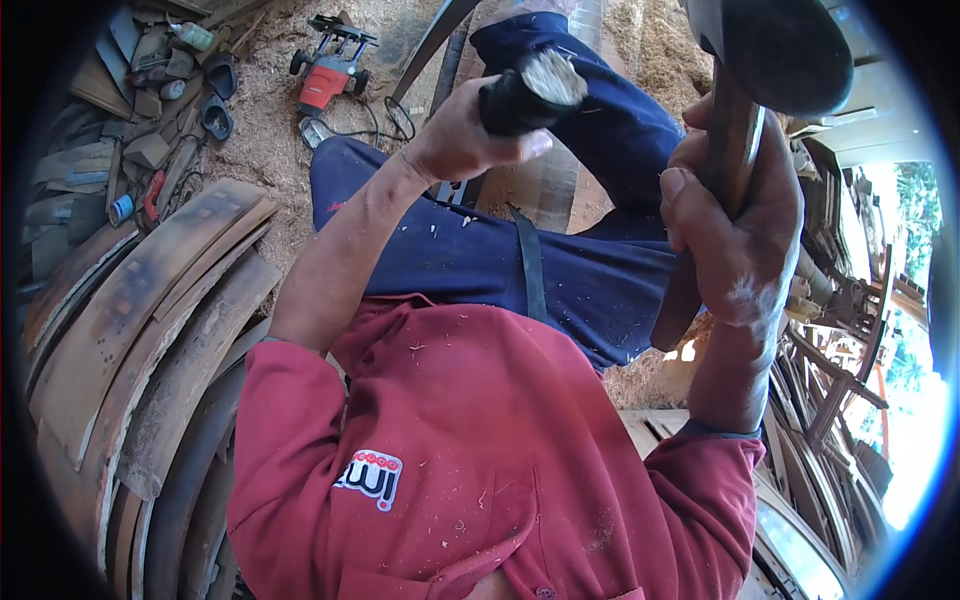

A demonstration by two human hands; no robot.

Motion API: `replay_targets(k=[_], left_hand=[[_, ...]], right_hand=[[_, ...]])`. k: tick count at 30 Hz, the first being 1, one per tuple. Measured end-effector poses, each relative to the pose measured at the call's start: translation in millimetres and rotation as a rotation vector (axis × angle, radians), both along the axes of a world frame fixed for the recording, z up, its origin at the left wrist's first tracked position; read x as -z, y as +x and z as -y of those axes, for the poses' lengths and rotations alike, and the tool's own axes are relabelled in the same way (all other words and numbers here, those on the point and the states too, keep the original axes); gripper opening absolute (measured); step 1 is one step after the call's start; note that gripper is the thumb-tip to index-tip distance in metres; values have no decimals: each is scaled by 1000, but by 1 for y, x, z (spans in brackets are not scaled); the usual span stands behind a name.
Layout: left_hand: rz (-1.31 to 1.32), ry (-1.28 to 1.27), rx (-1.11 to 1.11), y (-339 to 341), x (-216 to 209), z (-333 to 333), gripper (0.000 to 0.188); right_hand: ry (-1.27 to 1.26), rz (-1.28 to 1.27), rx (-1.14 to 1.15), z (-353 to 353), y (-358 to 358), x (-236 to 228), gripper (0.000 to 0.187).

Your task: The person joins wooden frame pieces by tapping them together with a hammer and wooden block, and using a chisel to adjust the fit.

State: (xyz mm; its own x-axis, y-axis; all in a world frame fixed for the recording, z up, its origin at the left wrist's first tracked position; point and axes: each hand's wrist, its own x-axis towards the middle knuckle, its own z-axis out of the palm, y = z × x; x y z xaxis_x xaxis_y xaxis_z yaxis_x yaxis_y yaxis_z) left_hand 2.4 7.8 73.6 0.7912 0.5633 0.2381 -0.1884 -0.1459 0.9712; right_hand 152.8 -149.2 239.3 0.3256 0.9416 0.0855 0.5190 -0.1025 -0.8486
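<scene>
My left hand (465,130) is closed round the black handle of a chisel (555,78), its battered pale wooden butt facing up. The chisel's blade is hidden below the hand. On the right, my right hand (745,225) grips the wooden shaft of a hammer (785,60). The hammer's dark, rounded head is raised above the fist, and the shaft's lower end sticks out below it. Hammer head and chisel are apart. Beneath both hands are my legs in dark blue trousers (600,270), one bent, dusted with wood chips.
A red router (328,85) with a cord stands on shavings at the upper left. Curved wooden boards (160,310) are stacked at the left, near scrap wood and a pair of dark sandals (217,115). More wooden pieces (825,450) lean at the right. A wooden plank (550,185) lies between my legs.
</scene>
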Motion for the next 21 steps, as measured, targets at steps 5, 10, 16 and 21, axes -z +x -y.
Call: replay_targets(k=[5,10,16,21], left_hand=[[122,115,4,2,11,14,29],[14,87,-27,-3,26,0,25],[10,221,-88,-4,33,-3,34],[69,182,-188,-11,49,1,42]], right_hand=[[-75,404,-111,-3,5,36,36],[-29,536,-238,-18,8,35,34],[-129,564,-240,-28,-1,47,33],[-45,531,-330,-31,-2,37,34]])
